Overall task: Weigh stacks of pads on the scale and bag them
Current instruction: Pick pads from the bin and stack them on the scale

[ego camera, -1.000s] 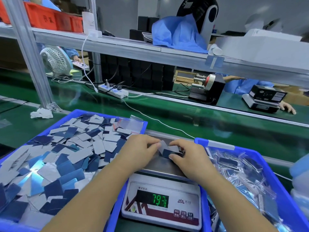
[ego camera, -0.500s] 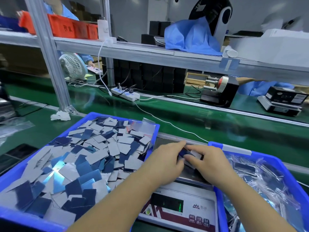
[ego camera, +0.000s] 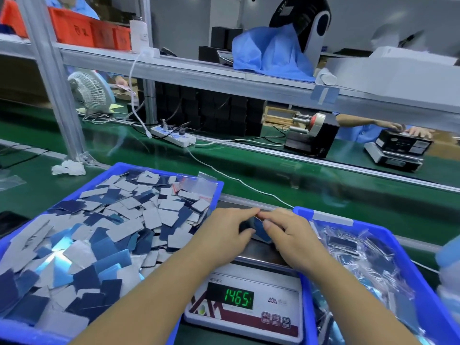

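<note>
A small stack of pads (ego camera: 256,229) sits on the scale (ego camera: 245,305) platform, pinched between both hands: left hand (ego camera: 224,236) at nine o'clock, right hand (ego camera: 290,235) at three, fingertips curled onto its edges. It looks light, thin and slippery; squeezing the short sides should keep it squared. Loose pads fill the blue tray (ego camera: 159,168) at ten o'clock, bagged ones the bin (ego camera: 331,217) at three.

Blue trays (ego camera: 159,170) on a green table (ego camera: 311,192); the left one holds loose pads (ego camera: 149,215) in grey, dark navy and shiny light blue. Scale (ego camera: 278,287) is white with a dark red and grey pattern on its front, green digits on a black display (ego camera: 230,297). Orange-red bins (ego camera: 82,31) and light blue cloth (ego camera: 271,56) on the grey shelf (ego camera: 199,73); white fan (ego camera: 89,90) behind.
</note>
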{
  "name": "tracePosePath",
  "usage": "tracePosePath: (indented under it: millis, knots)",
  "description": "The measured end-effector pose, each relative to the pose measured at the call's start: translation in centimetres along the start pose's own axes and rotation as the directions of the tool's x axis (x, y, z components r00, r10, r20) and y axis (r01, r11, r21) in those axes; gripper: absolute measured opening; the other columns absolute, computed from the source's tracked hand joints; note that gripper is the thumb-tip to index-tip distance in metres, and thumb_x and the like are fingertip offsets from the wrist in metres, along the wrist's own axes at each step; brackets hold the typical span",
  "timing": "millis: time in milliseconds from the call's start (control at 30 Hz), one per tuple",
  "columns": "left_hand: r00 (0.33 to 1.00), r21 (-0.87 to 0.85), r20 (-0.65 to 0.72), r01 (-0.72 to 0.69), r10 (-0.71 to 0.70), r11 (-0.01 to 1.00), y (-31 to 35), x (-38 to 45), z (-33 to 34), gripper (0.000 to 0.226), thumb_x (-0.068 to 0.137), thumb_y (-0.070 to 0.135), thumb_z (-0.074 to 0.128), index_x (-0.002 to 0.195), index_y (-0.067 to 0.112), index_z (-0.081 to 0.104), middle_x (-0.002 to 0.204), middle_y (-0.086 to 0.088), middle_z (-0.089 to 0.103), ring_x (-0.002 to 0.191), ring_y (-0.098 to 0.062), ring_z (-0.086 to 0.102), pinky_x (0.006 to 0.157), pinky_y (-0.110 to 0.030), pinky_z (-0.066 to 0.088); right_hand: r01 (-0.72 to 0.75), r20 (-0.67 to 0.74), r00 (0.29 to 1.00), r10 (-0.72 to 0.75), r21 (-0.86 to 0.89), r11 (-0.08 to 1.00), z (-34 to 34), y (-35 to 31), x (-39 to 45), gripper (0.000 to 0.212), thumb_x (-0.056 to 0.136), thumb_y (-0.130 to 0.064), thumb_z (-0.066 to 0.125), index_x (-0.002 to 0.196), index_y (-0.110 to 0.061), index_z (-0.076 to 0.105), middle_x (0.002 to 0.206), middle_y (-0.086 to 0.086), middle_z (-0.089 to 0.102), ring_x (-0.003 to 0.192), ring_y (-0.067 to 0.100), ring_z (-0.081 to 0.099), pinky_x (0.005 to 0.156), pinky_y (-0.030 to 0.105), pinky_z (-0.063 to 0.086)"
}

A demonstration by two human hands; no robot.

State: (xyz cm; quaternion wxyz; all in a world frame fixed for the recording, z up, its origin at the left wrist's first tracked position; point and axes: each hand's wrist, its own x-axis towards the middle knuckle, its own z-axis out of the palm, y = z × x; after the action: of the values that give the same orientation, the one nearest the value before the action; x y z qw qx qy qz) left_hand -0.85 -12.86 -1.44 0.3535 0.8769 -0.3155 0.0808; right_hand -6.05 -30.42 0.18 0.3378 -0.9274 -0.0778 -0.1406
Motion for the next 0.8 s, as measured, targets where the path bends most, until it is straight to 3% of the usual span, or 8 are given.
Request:
tracePosePath:
  millis: [100, 200, 300, 400, 533, 633, 700, 800]
  knots:
    - [0.999, -0.048, 0.007, 0.036, -0.036, 0.998, -0.1, 0.0, 0.0, 0.047, 0.093, 0.026, 0.061, 0.137, 0.042, 0.057, 0.08, 0.032, 0.053, 0.08, 0.007, 0.051, 0.069, -0.003, 0.035, -0.096, 0.006, 0.995, 0.097, 0.186, 0.978, -0.1, 0.0, 0.0, 0.029, 0.098, -0.009, 0.052, 0.105, -0.028, 0.072, 0.085, -0.013, 0.058, 0.057, 0.0, 0.057, 0.061, 0.012, 0.041]
    - [0.999, -0.098, -0.003, 0.054, -0.054, 0.994, 0.1, -0.2, -0.2, 0.048, 0.092, 0.022, 0.064, 0.133, 0.046, 0.058, 0.081, 0.032, 0.058, 0.083, 0.013, 0.054, 0.069, -0.003, 0.038, -0.164, 0.023, 0.986, 0.165, 0.29, 0.943, -0.2, -0.1, 0.0, 0.027, 0.099, -0.01, 0.052, 0.102, -0.029, 0.071, 0.091, -0.001, 0.058, 0.051, 0.013, 0.059, 0.054, 0.026, 0.048]
    - [0.998, -0.122, -0.017, 0.064, -0.066, 0.99, 0.0, -0.2, -0.4, 0.051, 0.09, 0.02, 0.069, 0.13, 0.051, 0.059, 0.085, 0.031, 0.06, 0.091, 0.007, 0.056, 0.077, -0.006, 0.042, -0.163, 0.009, 0.986, 0.164, 0.21, 0.964, -0.6, 0.3, 0.2, 0.022, 0.096, -0.016, 0.059, 0.112, -0.024, 0.073, 0.094, -0.004, 0.06, 0.056, 0.004, 0.059, 0.061, 0.017, 0.046]
    - [0.998, -0.112, -0.005, 0.06, -0.061, 0.992, -0.1, -0.2, -0.5, 0.051, 0.09, 0.018, 0.069, 0.13, 0.049, 0.06, 0.091, 0.035, 0.06, 0.087, 0.017, 0.053, 0.076, 0.001, 0.038, -0.121, -0.078, 0.988, 0.131, 0.115, 0.986, -1.3, 0.2, 0.1, 0.019, 0.089, -0.017, 0.07, 0.104, -0.028, 0.076, 0.085, -0.013, 0.06, 0.072, -0.004, 0.057, 0.066, 0.006, 0.039]
    - [0.995, -0.086, 0.004, 0.1, -0.1, 0.991, -0.4, -0.1, -0.6, 0.043, 0.09, 0.019, 0.07, 0.125, 0.043, 0.066, 0.113, 0.023, 0.068, 0.093, 0.009, 0.054, 0.085, -0.005, 0.038, -0.085, -0.089, 0.992, 0.087, 0.019, 0.996, -2.3, 0.2, 0.1, 0.026, 0.083, -0.011, 0.075, 0.095, -0.034, 0.076, 0.075, -0.015, 0.064, 0.067, -0.003, 0.056, 0.066, 0.008, 0.041]
    - [0.989, -0.068, -0.012, 0.147, -0.148, 0.987, -0.7, -0.1, -0.6, 0.042, 0.088, 0.023, 0.071, 0.122, 0.047, 0.067, 0.112, 0.022, 0.068, 0.092, 0.007, 0.054, 0.073, 0.004, 0.036, -0.155, -0.046, 0.987, 0.152, -0.073, 0.985, -2.8, 0.7, 0.0, 0.015, 0.083, -0.015, 0.075, 0.083, -0.029, 0.078, 0.065, -0.027, 0.065, 0.062, -0.008, 0.06, 0.061, 0.006, 0.043]
    - [0.986, -0.07, -0.006, 0.163, -0.164, 0.984, -0.7, -0.2, -0.5, 0.041, 0.088, 0.024, 0.071, 0.122, 0.047, 0.067, 0.112, 0.022, 0.068, 0.09, 0.007, 0.054, 0.069, 0.005, 0.035, -0.21, 0.002, 0.978, 0.211, -0.029, 0.977, -2.4, 0.6, -0.1, 0.015, 0.083, -0.014, 0.074, 0.076, -0.028, 0.075, 0.06, -0.022, 0.067, 0.054, -0.004, 0.062, 0.058, 0.008, 0.046]
    - [0.989, -0.047, 0.016, 0.151, -0.15, 0.987, -0.6, -0.1, -0.3, 0.04, 0.088, 0.024, 0.068, 0.122, 0.044, 0.067, 0.111, 0.02, 0.069, 0.091, 0.005, 0.058, 0.078, -0.001, 0.042, -0.259, 0.022, 0.966, 0.258, 0.104, 0.96, -1.5, 0.1, -0.2, 0.019, 0.082, -0.006, 0.068, 0.075, -0.024, 0.07, 0.061, -0.006, 0.071, 0.054, 0.008, 0.067, 0.059, 0.02, 0.053]
